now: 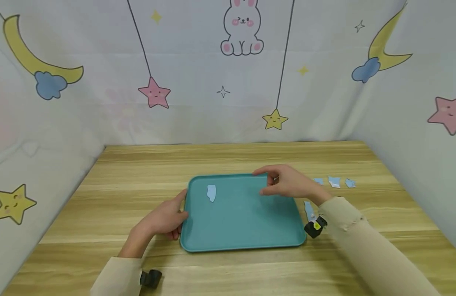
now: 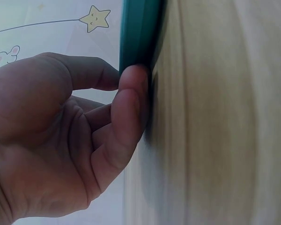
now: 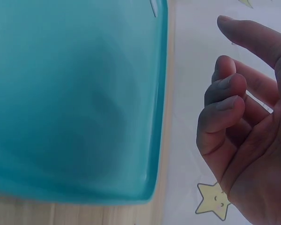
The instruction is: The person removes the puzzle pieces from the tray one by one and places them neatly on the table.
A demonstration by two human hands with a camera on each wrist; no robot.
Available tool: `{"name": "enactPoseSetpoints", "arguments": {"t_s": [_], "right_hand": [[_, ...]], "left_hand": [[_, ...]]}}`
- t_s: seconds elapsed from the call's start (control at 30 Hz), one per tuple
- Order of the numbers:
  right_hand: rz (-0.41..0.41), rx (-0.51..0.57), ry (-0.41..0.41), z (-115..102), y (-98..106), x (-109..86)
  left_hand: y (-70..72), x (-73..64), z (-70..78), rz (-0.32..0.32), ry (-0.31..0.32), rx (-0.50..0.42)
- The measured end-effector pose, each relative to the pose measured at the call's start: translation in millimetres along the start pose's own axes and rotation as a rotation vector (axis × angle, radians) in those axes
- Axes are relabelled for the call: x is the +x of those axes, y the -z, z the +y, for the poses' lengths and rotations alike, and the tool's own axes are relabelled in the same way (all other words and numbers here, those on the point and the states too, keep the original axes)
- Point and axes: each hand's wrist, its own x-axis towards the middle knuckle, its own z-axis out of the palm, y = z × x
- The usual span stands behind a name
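A teal rectangular tray (image 1: 246, 222) lies flat on the wooden table. My left hand (image 1: 163, 218) grips its left edge, thumb at the rim and the other fingers curled along the outer side; the left wrist view shows the fingertips right at the tray's edge. Inside the tray, toward the upper left, lies one torn light-blue paper piece (image 1: 211, 193). Over the tray's upper right part hovers my right hand (image 1: 288, 181), fingers loosely bent, thumb apart from the index finger. Nothing shows between its fingers in the right wrist view (image 3: 253, 117).
Right of the tray, several torn light-blue pieces lie on the wooden table (image 1: 242, 271), among them one piece (image 1: 334, 181) at the back and a longer piece (image 1: 309, 209) partly behind the right wrist camera (image 1: 315, 227). A patterned curtain (image 1: 198, 119) surrounds the table's back and sides.
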Motion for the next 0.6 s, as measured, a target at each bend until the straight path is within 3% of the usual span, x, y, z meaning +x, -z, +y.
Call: {"name": "enactPoseSetpoints", "arguments": {"t_s": [0.23, 0.6], "right_hand": [[-0.015, 0.027, 0.041, -5, -9, 11.3], [-0.037, 0.027, 0.035, -13, -20, 25.7]], "left_hand": [[0.6, -1.6, 1.8, -0.001, -0.007, -0.007], [0.6, -2.2, 2.3, 0.001, -0.002, -0.004]]}}
